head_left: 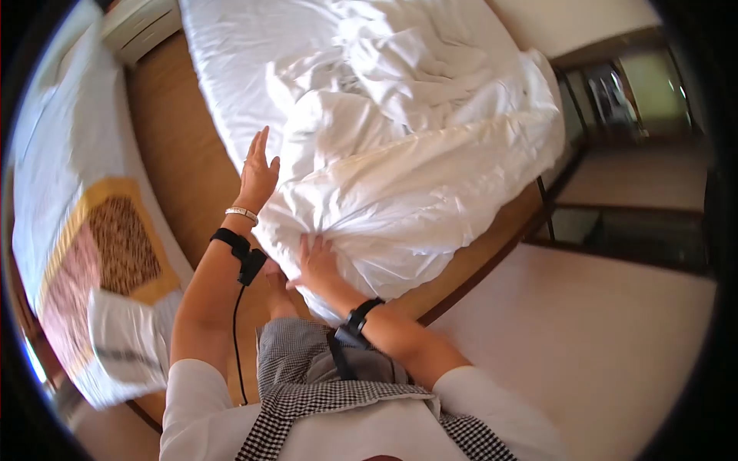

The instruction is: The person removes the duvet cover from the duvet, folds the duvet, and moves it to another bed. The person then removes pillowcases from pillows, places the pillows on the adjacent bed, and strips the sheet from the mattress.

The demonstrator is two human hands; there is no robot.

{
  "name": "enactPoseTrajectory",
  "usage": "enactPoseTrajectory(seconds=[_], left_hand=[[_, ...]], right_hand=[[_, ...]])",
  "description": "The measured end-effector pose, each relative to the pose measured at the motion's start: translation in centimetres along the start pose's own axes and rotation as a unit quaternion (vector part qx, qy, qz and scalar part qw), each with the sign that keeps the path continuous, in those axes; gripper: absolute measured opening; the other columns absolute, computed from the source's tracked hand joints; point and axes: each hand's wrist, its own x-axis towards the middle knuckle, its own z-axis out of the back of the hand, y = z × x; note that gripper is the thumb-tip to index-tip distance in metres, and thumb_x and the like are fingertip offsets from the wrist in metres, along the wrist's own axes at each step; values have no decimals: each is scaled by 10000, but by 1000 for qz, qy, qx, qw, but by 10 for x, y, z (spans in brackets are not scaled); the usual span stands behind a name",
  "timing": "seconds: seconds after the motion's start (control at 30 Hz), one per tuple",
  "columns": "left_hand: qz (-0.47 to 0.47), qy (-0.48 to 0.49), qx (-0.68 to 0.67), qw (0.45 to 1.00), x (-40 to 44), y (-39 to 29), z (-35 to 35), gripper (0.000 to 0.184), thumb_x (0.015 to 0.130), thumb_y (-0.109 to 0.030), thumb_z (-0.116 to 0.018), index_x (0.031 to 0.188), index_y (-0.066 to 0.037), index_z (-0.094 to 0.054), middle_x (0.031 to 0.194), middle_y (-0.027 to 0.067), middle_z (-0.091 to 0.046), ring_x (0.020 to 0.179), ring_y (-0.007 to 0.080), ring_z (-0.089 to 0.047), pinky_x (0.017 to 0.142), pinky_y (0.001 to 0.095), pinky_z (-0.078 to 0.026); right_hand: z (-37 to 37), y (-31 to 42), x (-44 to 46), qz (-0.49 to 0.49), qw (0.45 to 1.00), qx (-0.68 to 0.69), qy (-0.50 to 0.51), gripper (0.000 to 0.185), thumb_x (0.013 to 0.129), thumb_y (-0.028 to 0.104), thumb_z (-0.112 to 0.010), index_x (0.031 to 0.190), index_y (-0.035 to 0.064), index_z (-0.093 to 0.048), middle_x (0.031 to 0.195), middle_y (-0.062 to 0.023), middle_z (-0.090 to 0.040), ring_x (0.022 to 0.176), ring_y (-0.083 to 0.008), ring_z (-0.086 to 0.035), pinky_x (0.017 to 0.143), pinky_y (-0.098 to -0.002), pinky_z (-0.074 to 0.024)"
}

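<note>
A rumpled white duvet (400,177) lies bunched over the foot end of the bed, and its near edge hangs down in front of me. My left hand (260,178) is raised beside the duvet's left side, fingers stretched out and thumb apart, holding nothing. My right hand (317,267) rests on the near part of the duvet with its fingers spread against the cloth. Creases in the fabric fan out from around its fingertips. The bare white mattress sheet (231,69) shows beyond, on the left side.
A second bed (61,177) with a patterned gold-edged runner (127,238) stands at left, a white cloth (127,338) at its end. Wooden floor (165,123) runs between the beds. A white cabinet (142,31) stands far left; a dark-framed shelf unit (630,177) is at right.
</note>
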Motion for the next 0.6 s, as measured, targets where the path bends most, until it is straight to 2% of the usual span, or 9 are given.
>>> enactPoseTrajectory(seconds=[0.03,0.13,0.23,0.27,0.33,0.43,0.47,0.5,0.6], left_hand=[[-22,14,10,1000,18,0,-4,746,807,-38,-589,1445,-157,-221,1434,238,-298,1265,392,-394,1021,448,-366],[-79,55,50,994,67,6,-20,887,777,3,-617,1474,-224,-119,1499,228,-137,1267,393,-392,1015,448,-384],[-104,125,82,983,107,-14,-26,935,756,-13,-658,1470,-283,-118,1507,185,-139,1177,398,-483,913,427,-479],[-134,129,85,979,114,-17,-33,801,777,-60,-651,1440,-242,-241,1450,200,-285,1118,383,-525,861,434,-492],[-232,127,87,960,133,13,-68,600,774,-148,-666,1326,-156,-433,1214,215,-543,996,363,-585,783,438,-498],[-238,183,125,946,102,-19,-51,472,744,-218,-684,1179,-95,-553,908,194,-651,847,358,-619,725,444,-493],[-282,158,136,936,82,-23,-41,486,706,-225,-703,1147,-66,-575,801,186,-656,768,366,-628,703,450,-498],[-302,161,102,934,60,-32,-21,439,715,-215,-697,1110,-54,-595,806,196,-652,767,370,-627,687,451,-499],[-246,249,-4,937,-19,-99,105,265,715,-69,-648,974,-14,-630,786,222,-618,747,386,-621,634,416,-495]], right_hand=[[2,12,-4,-24,1000,13,-5,1179,569,580,-776,1407,-32,-214,1268,-341,-396,1127,-488,-446,902,-530,-433],[-49,17,12,-86,996,16,-33,805,616,396,-775,1228,-34,-477,1153,-222,-551,1085,-376,-521,871,-442,-456],[-46,-1,3,-90,967,202,-129,549,644,246,-734,1090,-31,-576,1050,-172,-619,1021,-318,-580,843,-392,-468],[-39,-6,-6,-120,939,292,-133,514,653,211,-710,1085,-33,-577,1032,-192,-624,1007,-315,-593,844,-386,-468],[8,-6,-43,-172,856,467,-141,449,671,141,-664,1075,-36,-579,996,-234,-635,978,-309,-619,847,-375,-469],[-8,-28,-112,-167,742,619,-197,532,673,62,-619,1198,5,-549,972,-163,-648,915,-242,-625,853,-353,-467],[23,-23,-151,-274,647,684,-194,534,705,54,-595,1231,-5,-527,1047,-95,-624,944,-209,-597,870,-331,-461],[23,-25,-189,-194,604,712,-300,497,784,109,-576,1257,-20,-497,1148,-63,-576,1029,-196,-559,903,-329,-448],[46,-29,-273,-177,441,751,-458,488,809,157,-567,1262,-9,-491,1162,-66,-573,1046,-203,-555,908,-339,-451]])
